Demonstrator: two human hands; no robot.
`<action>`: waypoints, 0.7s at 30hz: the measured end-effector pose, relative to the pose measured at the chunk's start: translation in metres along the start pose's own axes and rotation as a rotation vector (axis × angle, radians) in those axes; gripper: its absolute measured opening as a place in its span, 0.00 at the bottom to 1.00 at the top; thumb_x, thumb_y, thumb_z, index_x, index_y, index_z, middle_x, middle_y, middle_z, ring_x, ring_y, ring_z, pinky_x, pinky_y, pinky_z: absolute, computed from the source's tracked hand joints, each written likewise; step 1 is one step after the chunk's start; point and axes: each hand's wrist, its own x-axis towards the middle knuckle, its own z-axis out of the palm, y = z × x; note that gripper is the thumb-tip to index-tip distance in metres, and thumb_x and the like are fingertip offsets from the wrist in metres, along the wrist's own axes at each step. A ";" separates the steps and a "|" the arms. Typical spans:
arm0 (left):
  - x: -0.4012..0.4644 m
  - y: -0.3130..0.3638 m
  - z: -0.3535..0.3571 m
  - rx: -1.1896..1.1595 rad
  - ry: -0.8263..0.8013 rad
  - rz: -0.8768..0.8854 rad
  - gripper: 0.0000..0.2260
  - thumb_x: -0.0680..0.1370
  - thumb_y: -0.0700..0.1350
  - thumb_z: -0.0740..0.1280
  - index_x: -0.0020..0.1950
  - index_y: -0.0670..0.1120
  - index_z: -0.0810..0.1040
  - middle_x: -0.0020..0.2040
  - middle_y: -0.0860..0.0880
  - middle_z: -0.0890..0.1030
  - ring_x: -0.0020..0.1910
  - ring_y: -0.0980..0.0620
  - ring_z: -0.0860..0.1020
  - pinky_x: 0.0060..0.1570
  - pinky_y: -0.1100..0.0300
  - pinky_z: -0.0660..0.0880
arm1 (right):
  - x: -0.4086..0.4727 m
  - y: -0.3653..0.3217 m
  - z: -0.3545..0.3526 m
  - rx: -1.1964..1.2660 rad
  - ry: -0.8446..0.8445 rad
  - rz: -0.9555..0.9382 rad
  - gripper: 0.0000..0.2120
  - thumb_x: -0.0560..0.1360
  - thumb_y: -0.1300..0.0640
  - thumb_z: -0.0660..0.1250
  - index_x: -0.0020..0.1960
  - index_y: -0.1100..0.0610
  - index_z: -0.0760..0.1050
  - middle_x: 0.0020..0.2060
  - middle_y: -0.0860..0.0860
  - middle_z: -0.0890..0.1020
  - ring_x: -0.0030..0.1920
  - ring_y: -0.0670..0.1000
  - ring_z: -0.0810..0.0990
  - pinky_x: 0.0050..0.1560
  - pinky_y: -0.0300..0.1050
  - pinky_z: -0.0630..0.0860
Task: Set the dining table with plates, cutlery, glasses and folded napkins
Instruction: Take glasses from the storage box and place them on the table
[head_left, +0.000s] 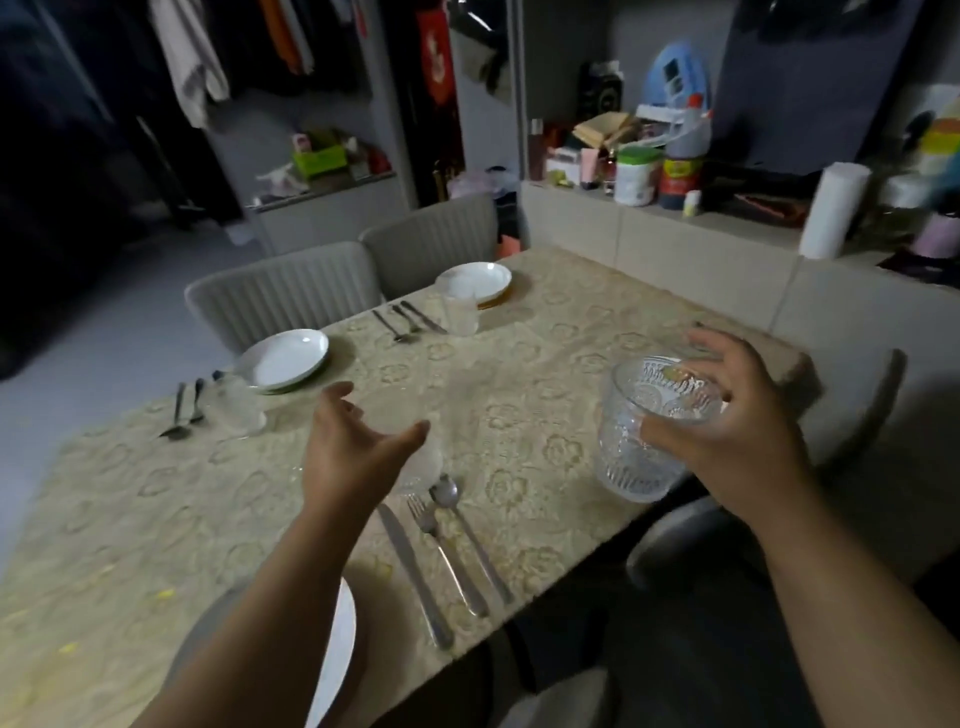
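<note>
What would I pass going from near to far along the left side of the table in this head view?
Nearest plate under the left forearm → left hand → spoon and fork pair beside a small glass → middle plate → second cutlery set → plastic cup → far plate.

Right hand (727, 415) holds a patterned glass (644, 431) above the table (545, 332).

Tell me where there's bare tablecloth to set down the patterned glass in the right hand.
Bare cloth lies under the patterned glass in the right hand, right of the near spoon, and across the middle toward the far plate. Crowded: the left hand over another glass, plus knife and fork.
</note>
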 end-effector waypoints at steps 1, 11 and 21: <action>0.010 -0.012 -0.002 0.027 0.019 -0.034 0.42 0.62 0.59 0.79 0.69 0.48 0.64 0.61 0.44 0.76 0.58 0.47 0.76 0.57 0.49 0.75 | 0.010 0.001 0.008 0.006 -0.027 -0.007 0.41 0.59 0.51 0.79 0.68 0.44 0.65 0.57 0.45 0.75 0.60 0.48 0.74 0.57 0.46 0.70; 0.060 -0.110 0.008 0.229 0.050 -0.293 0.45 0.61 0.50 0.81 0.73 0.46 0.62 0.69 0.43 0.70 0.64 0.43 0.73 0.56 0.46 0.77 | 0.067 0.009 0.082 0.048 -0.240 -0.053 0.43 0.56 0.45 0.75 0.69 0.45 0.65 0.58 0.45 0.76 0.58 0.41 0.72 0.47 0.25 0.63; 0.058 -0.127 0.026 0.259 0.003 -0.480 0.45 0.63 0.51 0.80 0.74 0.42 0.61 0.70 0.41 0.69 0.67 0.40 0.69 0.65 0.47 0.69 | 0.092 0.030 0.095 0.054 -0.328 -0.058 0.43 0.59 0.48 0.81 0.69 0.45 0.65 0.59 0.47 0.76 0.60 0.42 0.72 0.50 0.26 0.63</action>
